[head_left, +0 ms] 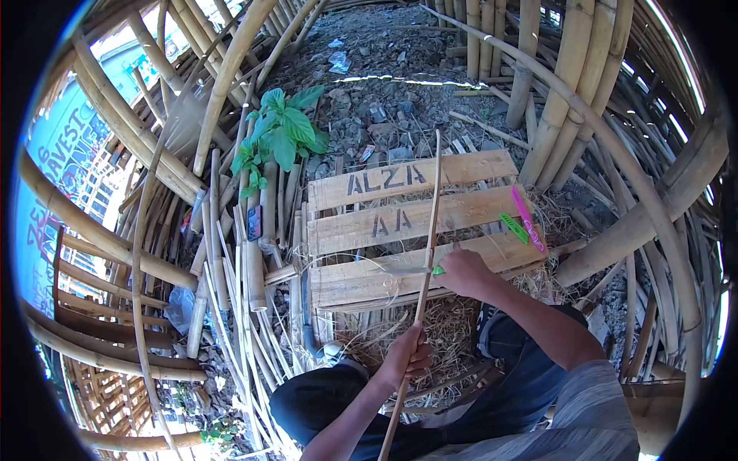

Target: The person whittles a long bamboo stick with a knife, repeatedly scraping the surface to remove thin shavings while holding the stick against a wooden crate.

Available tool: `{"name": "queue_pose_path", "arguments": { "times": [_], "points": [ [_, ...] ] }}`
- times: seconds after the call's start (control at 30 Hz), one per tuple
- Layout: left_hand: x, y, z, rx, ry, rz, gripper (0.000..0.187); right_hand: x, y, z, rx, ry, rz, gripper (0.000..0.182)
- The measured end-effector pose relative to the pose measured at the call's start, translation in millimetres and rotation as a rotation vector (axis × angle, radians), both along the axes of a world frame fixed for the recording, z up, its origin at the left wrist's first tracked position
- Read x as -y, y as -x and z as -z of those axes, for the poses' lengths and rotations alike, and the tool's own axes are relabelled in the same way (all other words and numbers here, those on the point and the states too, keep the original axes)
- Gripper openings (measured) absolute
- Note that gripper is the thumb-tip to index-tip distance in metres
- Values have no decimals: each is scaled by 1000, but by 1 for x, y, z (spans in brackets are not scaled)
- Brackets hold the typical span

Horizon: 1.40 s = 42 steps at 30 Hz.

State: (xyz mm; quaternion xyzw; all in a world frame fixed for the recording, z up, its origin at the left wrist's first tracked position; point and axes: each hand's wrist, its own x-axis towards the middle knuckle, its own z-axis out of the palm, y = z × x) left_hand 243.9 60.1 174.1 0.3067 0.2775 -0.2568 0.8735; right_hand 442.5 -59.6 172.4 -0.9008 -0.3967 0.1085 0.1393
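My left hand [405, 356] is closed around a long, thin bamboo strip [432, 230], which stands slanting from near my lap to beyond the slats. Further up the strip, my right hand [465, 274] grips a knife with a green handle [437, 270]. Its thin blade [401, 271] points left and crosses the strip, seemingly against it. Pale curled shavings [393, 292] hang by the blade. Under the strip lies a wooden slatted platform [350, 282] lettered "ALZA" and "AA". A pink slim object [528, 219] and a green slim object [513, 228] rest on its right end.
A phone-like object [254, 223] lies on bamboo at the left, near a leafy plant [284, 132]. Thin bamboo strips [250, 361] are piled left of my knees. Thick bamboo poles [569, 92] stand at the right, and a curved pole [615, 142] arches overhead. Shavings and straw [453, 338] cover the ground.
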Motion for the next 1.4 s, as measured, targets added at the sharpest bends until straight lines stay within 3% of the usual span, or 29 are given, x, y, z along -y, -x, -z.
{"name": "queue_pose_path", "arguments": {
  "times": [0.47, 0.8, 0.87, 0.93, 1.0, 1.1, 1.2, 1.3, 1.4],
  "points": [
    [-8, -8, -3, 34, -93, 28, 38, -9, -26, 20, 251, -36, 45, 22],
    [-15, -13, 3, 35, -160, 20, 38, -20, -11, 13, 76, -49, 195, 18],
    [-13, -8, 8, 44, -192, 22, 39, -13, 8, 18, 90, -34, -27, 20],
    [-10, -2, 15, 59, -191, 16, 39, -11, -10, 24, 109, 35, -75, 22],
    [0, 6, 13, 68, -352, 15, 39, -2, -55, 12, -56, 66, 377, 23],
    [-2, 8, 9, 59, -290, 39, 39, 19, -71, 1, 181, -16, 415, 22],
    [-7, 2, 12, 44, -195, 81, 39, 10, -41, 2, 8, 57, 260, 23],
    [-10, -3, 7, 29, -17, 76, 36, 2, -21, -4, 29, 65, 142, 21],
    [-11, -13, 7, 18, -46, 53, 36, -2, -35, 7, 65, -43, 162, 20]
  ]
}}
